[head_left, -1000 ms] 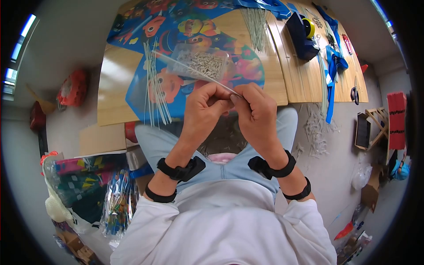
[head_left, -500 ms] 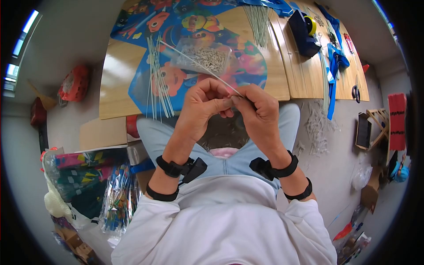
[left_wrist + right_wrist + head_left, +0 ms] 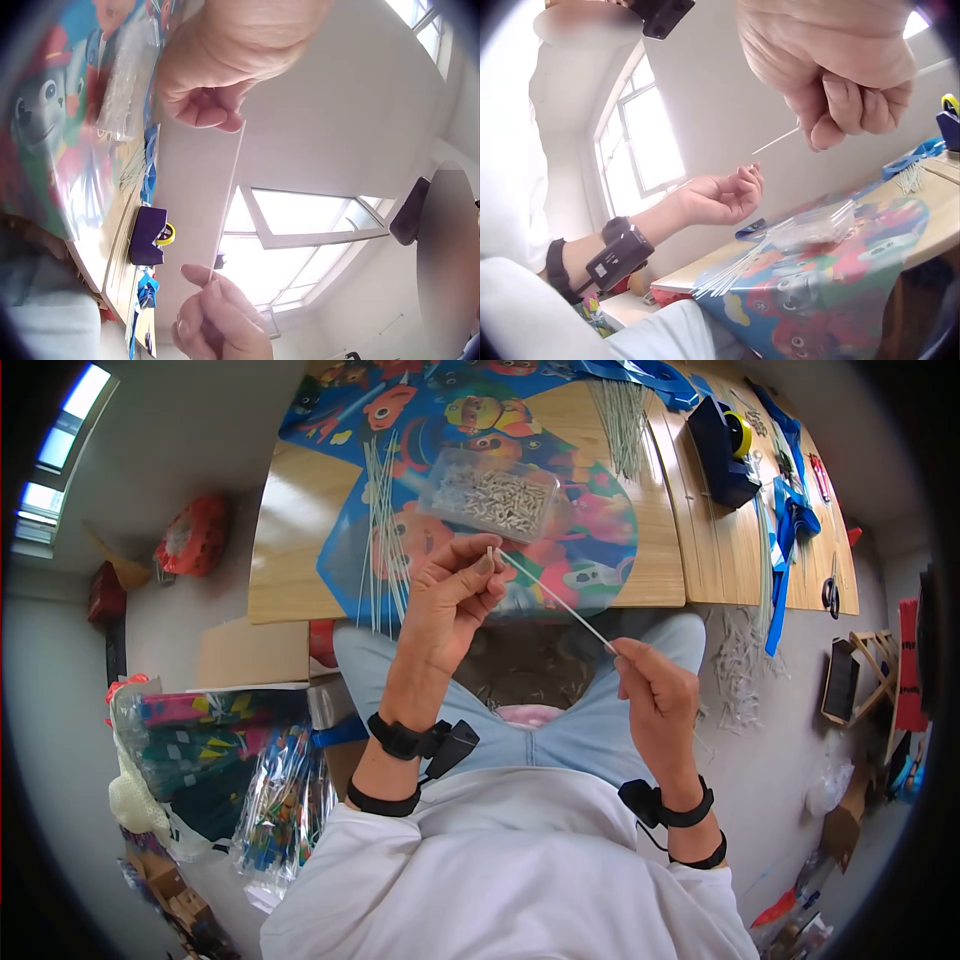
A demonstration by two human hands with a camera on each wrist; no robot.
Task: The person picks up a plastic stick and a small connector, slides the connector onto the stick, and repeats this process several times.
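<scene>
In the head view my left hand [image 3: 445, 595] pinches a small white piece [image 3: 492, 554] between thumb and fingertips, above the table's front edge. Lower and to the right, my right hand [image 3: 662, 695] pinches one end of a thin white stick [image 3: 557, 602]. The stick slants up to the left fingertips; whether it touches the small piece, I cannot tell. The left wrist view has the stick [image 3: 229, 196] running between the left hand [image 3: 240, 56] and the right hand [image 3: 221, 319]. Several loose white sticks [image 3: 383, 520] lie left of a clear box [image 3: 497, 497] of small white pieces.
A colourful printed sheet [image 3: 345, 565] covers part of the wooden table [image 3: 290, 510]. At the right are a tape dispenser [image 3: 715, 452], blue ribbon [image 3: 792, 515], scissors [image 3: 830, 593] and a bundle of sticks [image 3: 622, 430]. White scraps [image 3: 738, 670] lie on the floor; wrapped goods [image 3: 285, 800] stand at the lower left.
My hands have moved apart, the right one going right and down. The stick, which pointed up-left beyond both hands, now spans the gap between them. The head view has shifted slightly.
</scene>
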